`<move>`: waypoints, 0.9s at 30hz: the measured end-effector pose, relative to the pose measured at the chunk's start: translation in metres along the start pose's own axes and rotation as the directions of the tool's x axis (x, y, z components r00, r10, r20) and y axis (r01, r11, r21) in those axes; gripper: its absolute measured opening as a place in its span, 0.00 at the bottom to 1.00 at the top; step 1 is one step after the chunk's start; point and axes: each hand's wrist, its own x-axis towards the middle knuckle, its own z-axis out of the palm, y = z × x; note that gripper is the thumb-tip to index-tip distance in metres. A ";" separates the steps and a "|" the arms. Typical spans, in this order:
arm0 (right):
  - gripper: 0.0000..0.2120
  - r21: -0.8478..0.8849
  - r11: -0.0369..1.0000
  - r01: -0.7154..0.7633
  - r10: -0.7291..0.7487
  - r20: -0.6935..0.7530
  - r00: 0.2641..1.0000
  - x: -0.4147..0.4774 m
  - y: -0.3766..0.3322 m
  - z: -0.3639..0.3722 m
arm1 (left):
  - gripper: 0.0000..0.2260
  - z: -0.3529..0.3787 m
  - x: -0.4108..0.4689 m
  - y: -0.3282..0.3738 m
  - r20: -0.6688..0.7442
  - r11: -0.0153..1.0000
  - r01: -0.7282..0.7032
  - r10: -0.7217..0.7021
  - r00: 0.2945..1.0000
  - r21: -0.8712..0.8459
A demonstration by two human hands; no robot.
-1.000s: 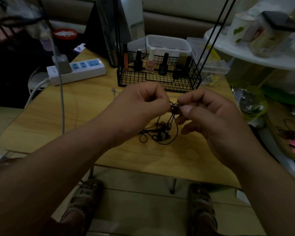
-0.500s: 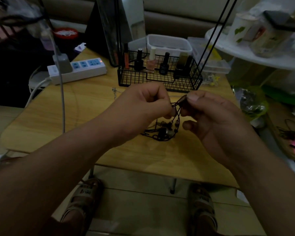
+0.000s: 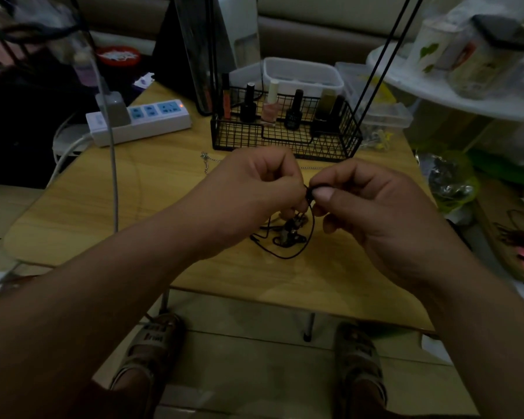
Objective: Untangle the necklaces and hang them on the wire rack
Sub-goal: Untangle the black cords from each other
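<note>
Though the sandal lettering (image 3: 153,334) is blurred, left hand (image 3: 256,189) and right hand (image 3: 375,211) pinch the tangled black necklace (image 3: 288,235).

dim, underexposed | soft blur throughout | wide-angle bending at edges | no glare

Black cord necklace (image 3: 286,237), dark beads on it. Table (image 3: 152,201) is pale yellow wood-grain. The wire basket (image 3: 248,137) is black, criss-cross mesh. There's a pink nail polish bottle (image 3: 270,111) and an orange tube (image 3: 226,96). White power strip (image 3: 146,124), blue sockets, orange light glowing.
</note>
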 end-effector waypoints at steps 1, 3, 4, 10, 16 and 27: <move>0.04 -0.029 1.000 0.008 -0.009 -0.023 1.000 0.000 0.001 0.000 | 0.07 0.000 0.000 0.000 0.000 1.000 -0.001 0.001 1.000 0.005; 0.03 -0.012 1.000 -0.001 0.000 -0.042 0.999 0.001 0.001 0.000 | 0.06 0.000 0.000 0.001 -0.005 1.000 0.003 -0.003 1.000 0.009; 0.04 0.033 0.999 -0.022 0.023 -0.044 0.999 0.001 0.001 0.000 | 0.05 0.000 0.001 0.001 -0.008 1.000 0.007 -0.007 1.000 0.012; 0.07 0.016 0.995 -0.100 0.099 0.087 0.991 0.000 -0.003 -0.003 | 0.04 0.000 0.000 0.001 0.011 0.999 0.013 -0.013 1.000 0.031; 0.06 0.194 0.975 -0.110 0.094 0.092 0.991 0.000 -0.007 -0.004 | 0.07 0.003 -0.002 0.000 0.064 1.000 0.020 -0.021 0.998 0.016; 0.12 -0.247 0.968 -0.034 0.063 0.112 0.992 -0.002 -0.015 -0.019 | 0.05 -0.005 -0.001 0.001 0.041 0.998 0.055 -0.055 0.998 0.017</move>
